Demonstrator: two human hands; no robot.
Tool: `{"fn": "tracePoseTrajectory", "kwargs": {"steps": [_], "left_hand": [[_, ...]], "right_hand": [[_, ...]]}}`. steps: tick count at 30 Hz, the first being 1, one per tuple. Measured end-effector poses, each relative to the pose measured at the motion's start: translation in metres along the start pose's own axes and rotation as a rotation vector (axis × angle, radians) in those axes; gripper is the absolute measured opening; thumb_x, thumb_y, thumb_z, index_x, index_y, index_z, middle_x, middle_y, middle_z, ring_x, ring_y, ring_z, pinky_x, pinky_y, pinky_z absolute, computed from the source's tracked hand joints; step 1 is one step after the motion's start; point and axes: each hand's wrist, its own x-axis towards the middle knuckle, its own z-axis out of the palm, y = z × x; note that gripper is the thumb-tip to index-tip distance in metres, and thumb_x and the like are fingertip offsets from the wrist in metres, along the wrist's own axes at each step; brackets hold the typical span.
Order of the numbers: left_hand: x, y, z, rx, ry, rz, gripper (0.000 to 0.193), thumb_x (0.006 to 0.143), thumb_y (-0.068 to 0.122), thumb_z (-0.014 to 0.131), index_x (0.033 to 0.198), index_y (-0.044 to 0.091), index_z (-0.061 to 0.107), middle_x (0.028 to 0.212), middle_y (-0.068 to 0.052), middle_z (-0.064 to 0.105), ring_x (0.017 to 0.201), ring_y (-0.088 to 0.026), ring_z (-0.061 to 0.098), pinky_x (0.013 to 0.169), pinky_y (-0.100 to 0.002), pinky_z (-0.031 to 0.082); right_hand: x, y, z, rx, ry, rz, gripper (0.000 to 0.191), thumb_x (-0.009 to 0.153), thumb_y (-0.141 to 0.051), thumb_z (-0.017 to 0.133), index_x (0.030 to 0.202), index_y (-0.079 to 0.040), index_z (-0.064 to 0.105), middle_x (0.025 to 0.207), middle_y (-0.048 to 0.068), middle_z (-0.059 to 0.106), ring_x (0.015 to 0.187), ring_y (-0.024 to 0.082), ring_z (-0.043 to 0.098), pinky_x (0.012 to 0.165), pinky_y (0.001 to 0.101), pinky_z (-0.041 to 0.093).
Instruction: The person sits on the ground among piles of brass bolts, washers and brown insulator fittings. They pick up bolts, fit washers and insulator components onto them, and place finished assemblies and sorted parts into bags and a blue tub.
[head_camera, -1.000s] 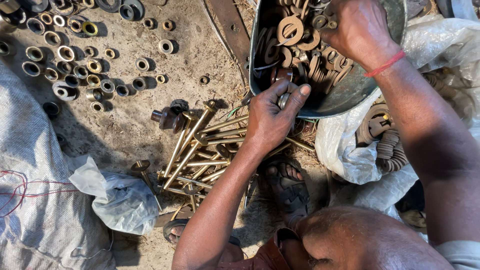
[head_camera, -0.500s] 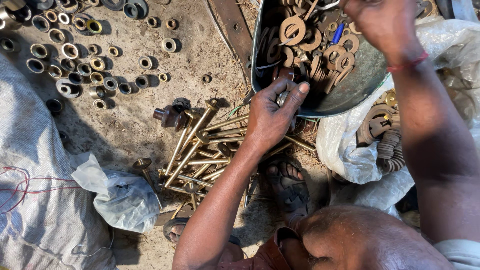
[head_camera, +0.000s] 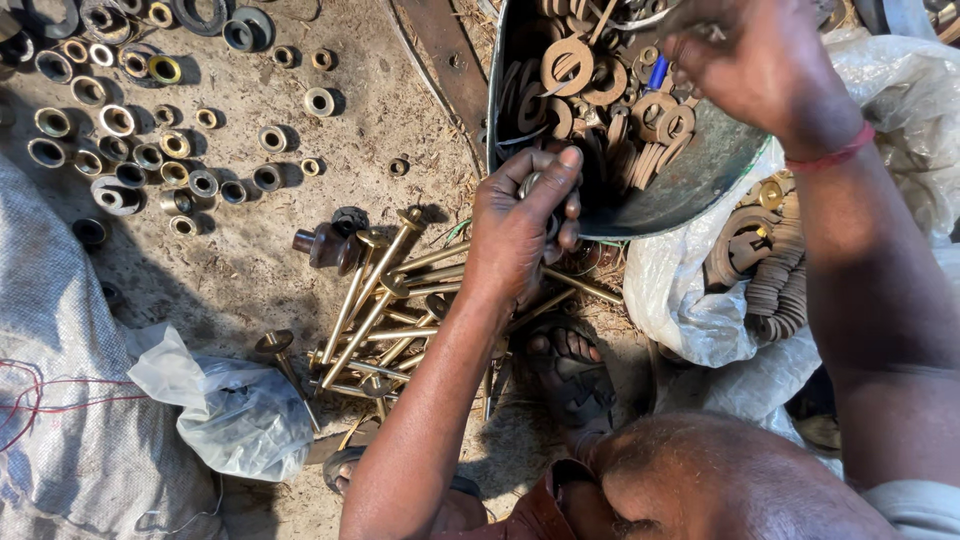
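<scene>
The left hand (head_camera: 525, 225) was closed around a small metal ring (head_camera: 530, 185), held against the rim of the metal pan (head_camera: 690, 190), the ring being mostly hidden by the fingers. The right hand (head_camera: 745, 60) was sunk among the rusty washers (head_camera: 600, 85) in the pan; its fingertips were cut off by the frame's top edge, so its grip could not be told. Brass rods (head_camera: 385, 300) lay on the dirt floor (head_camera: 260, 270) just below.

We look down on bare dirt ground (head_camera: 260, 270). Metal rings (head_camera: 130, 150) lie scattered toward its far left corner; brass rods (head_camera: 375, 300) are heaped mid-ground, a clear plastic bag (head_camera: 235, 410) beside them.
</scene>
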Motion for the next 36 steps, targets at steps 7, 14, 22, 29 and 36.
{"fn": "tracePoseTrajectory", "kwargs": {"steps": [7, 14, 22, 29, 36], "left_hand": [[0.000, -0.015, 0.003, 0.274, 0.051, 0.103, 0.036, 0.097, 0.037, 0.071, 0.080, 0.005, 0.067, 0.060, 0.003, 0.055, 0.044, -0.006, 0.050, 0.038, -0.024, 0.040], [0.001, -0.012, 0.002, 0.171, 0.035, 0.066, 0.035, 0.097, 0.036, 0.071, 0.081, 0.005, 0.067, 0.060, 0.002, 0.055, 0.045, -0.006, 0.048, 0.038, -0.025, 0.039], [0.002, -0.012, 0.000, 0.143, 0.012, 0.056, 0.038, 0.098, 0.039, 0.067, 0.085, 0.003, 0.067, 0.068, 0.000, 0.058, 0.049, -0.006, 0.050, 0.039, -0.024, 0.040], [0.005, -0.010, -0.002, 0.058, -0.015, 0.014, 0.043, 0.102, 0.041, 0.063, 0.084, 0.002, 0.065, 0.064, -0.003, 0.057, 0.043, -0.009, 0.049, 0.038, -0.024, 0.039], [0.003, -0.007, -0.003, 0.128, -0.013, 0.018, 0.034, 0.102, 0.036, 0.062, 0.100, 0.002, 0.068, 0.070, -0.003, 0.062, 0.046, -0.010, 0.058, 0.039, -0.022, 0.037]], "right_hand": [[-0.001, 0.050, 0.044, -0.509, -0.045, -0.161, 0.037, 0.086, -0.026, 0.086, 0.117, -0.006, 0.078, 0.096, 0.022, 0.074, 0.088, 0.041, 0.072, 0.079, 0.0494, 0.057], [0.018, 0.082, 0.041, -0.091, -0.072, 0.196, 0.017, 0.101, -0.020, 0.071, 0.113, -0.010, 0.076, 0.099, 0.013, 0.076, 0.088, 0.028, 0.075, 0.076, 0.0426, 0.061], [0.003, 0.083, 0.043, -0.593, -0.066, -0.218, 0.032, 0.093, -0.020, 0.081, 0.123, -0.009, 0.076, 0.093, 0.014, 0.074, 0.092, 0.032, 0.072, 0.083, 0.0458, 0.058], [0.012, 0.079, 0.040, -0.637, -0.160, -0.072, 0.043, 0.086, -0.032, 0.085, 0.121, -0.008, 0.075, 0.093, 0.020, 0.072, 0.090, 0.037, 0.070, 0.080, 0.0502, 0.056], [0.018, 0.066, 0.033, -0.425, -0.121, -0.012, 0.018, 0.096, -0.017, 0.079, 0.108, -0.005, 0.074, 0.094, 0.016, 0.073, 0.092, 0.031, 0.072, 0.081, 0.0438, 0.058]]}}
